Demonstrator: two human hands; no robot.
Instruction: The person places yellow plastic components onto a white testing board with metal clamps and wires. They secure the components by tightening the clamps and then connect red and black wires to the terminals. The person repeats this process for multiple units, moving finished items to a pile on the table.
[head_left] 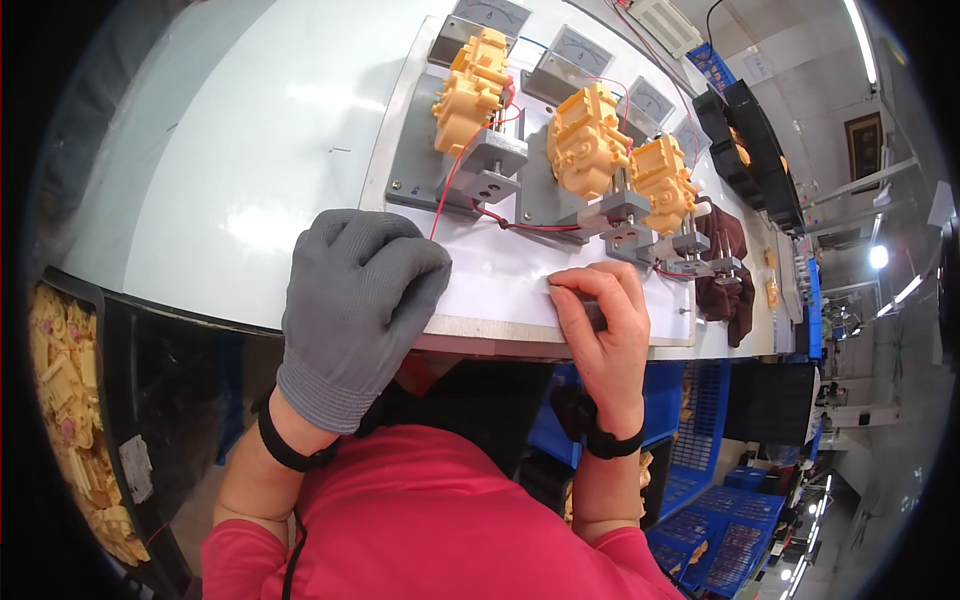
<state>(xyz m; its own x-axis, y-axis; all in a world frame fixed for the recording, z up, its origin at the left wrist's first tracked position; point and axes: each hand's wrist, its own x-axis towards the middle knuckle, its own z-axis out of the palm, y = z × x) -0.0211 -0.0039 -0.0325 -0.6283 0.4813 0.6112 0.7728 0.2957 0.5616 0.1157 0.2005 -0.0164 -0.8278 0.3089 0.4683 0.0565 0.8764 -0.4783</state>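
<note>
My left hand (360, 300), in a grey knit glove, is closed at the front edge of the white work board (485, 275). A thin red wire (446, 192) runs down from the nearest fixture into its curled fingers, which hide the wire's end. To the right, my bare right hand (610, 325) pinches thumb and forefinger together just over the board; whatever is between them is too small to make out. Beyond my hands, yellow-orange plastic housings stand on grey metal fixtures: a left one (472, 92), a middle one (588, 142) and a right one (662, 184).
Analog panel meters (568, 62) stand behind the fixtures. A dark brown cloth (728, 270) lies at the board's right end. A black bin of yellow parts (70, 400) sits at lower left. Blue crates (725, 520) stand below the table at right, and black trays (750, 150) at the back.
</note>
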